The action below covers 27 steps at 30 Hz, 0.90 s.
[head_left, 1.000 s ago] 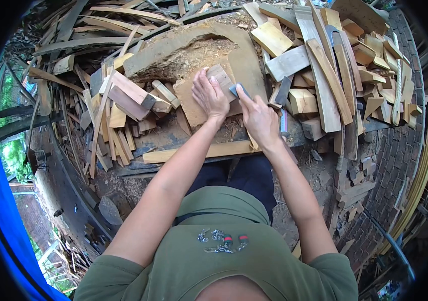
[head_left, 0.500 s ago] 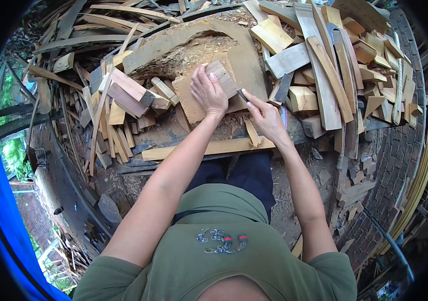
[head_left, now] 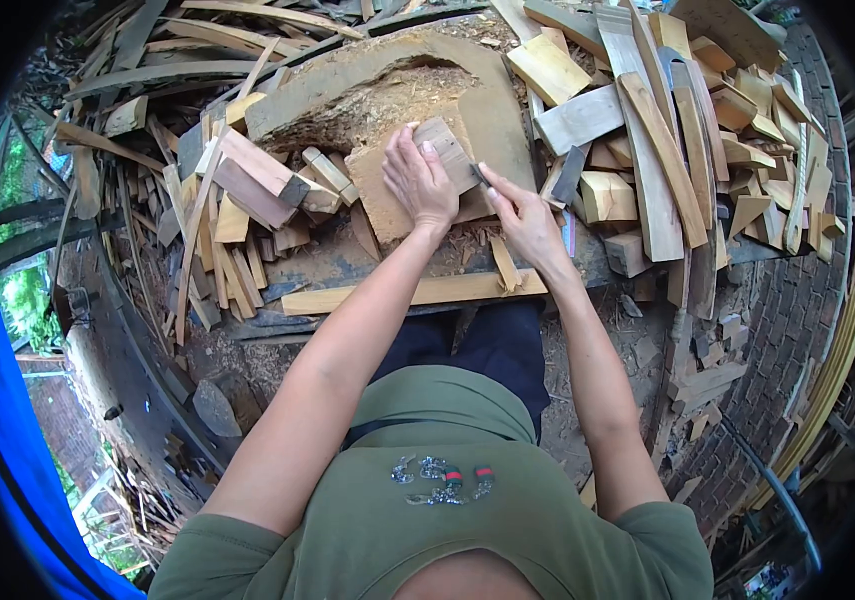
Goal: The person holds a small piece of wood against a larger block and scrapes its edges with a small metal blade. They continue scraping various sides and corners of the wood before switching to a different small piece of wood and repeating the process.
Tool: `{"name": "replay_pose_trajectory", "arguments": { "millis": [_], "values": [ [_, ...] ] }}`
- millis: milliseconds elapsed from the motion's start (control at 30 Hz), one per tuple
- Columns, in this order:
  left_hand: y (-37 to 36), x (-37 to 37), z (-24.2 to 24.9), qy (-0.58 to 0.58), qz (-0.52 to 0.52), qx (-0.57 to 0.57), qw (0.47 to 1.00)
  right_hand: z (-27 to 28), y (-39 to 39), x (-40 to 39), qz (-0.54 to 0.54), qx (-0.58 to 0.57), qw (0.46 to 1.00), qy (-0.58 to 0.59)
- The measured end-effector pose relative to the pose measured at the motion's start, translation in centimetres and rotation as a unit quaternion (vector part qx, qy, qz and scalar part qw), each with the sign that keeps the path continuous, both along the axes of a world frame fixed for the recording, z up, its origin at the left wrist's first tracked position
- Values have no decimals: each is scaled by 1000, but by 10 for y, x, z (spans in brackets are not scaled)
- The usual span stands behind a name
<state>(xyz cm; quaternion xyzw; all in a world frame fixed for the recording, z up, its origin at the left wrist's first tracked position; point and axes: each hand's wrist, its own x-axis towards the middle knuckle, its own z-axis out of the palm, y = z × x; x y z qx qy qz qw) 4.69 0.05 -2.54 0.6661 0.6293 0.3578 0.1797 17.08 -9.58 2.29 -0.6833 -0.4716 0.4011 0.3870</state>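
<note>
My left hand (head_left: pixel 419 185) grips a small brown wooden block (head_left: pixel 445 148), fingers over its left side. The block rests tilted on a thick, rough wooden piece (head_left: pixel 375 205) on the worktop. From the right, my right hand (head_left: pixel 529 228) pinches a small dark, flat tool (head_left: pixel 478 174) whose tip meets the block's right edge. Most of that tool is hidden by the fingers, so its kind cannot be made out.
A large hollowed wooden slab (head_left: pixel 502 120) lies behind my hands. Stacked offcuts (head_left: pixel 257 185) stand at the left, and more boards and blocks (head_left: pixel 647 150) are heaped at the right. A long wooden strip (head_left: pixel 397 295) runs along the near edge.
My right hand and the dark tool have shifted slightly; the tool tip sits a little higher along the block's right edge. The left hand and block stay nearly in place.
</note>
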Motion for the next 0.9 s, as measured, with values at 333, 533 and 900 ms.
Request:
{"name": "replay_pose_trajectory", "arguments": {
  "millis": [333,533,900],
  "values": [
    [2,0,-2,9,0,15,1000,8,5,7,22,-7,999,28],
    [0,0,-5,7,0,10,1000,15,10,4,32,-28,998,-45],
    [1,-1,-4,14,-5,9,1000,20,40,3,41,-42,998,-37]
  ]
}}
